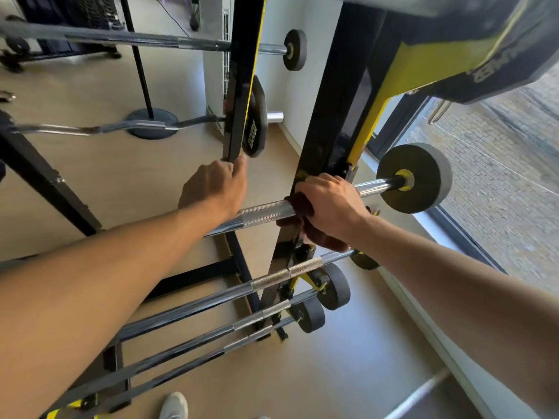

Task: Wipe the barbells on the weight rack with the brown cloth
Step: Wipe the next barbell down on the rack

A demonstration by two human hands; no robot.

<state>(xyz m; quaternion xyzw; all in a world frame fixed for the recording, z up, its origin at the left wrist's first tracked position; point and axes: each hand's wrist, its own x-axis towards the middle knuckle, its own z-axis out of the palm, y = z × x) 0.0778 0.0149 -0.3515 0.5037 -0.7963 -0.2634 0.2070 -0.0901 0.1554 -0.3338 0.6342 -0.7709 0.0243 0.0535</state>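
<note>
The right hand (329, 204) grips the brown cloth (305, 220) around one barbell (266, 211) in mid-wipe while the left hand (216, 186) holds the rack upright (242, 86), so next it probably must slide along.

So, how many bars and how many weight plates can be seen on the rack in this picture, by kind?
Straight bars: 5, among them the barbell that the right hand wipes with the brown cloth
Curved bars: 1, the curl bar
Round grey plates: 4
Black angular plates: 1
Total: 11

The left hand grips a rack upright.
</note>
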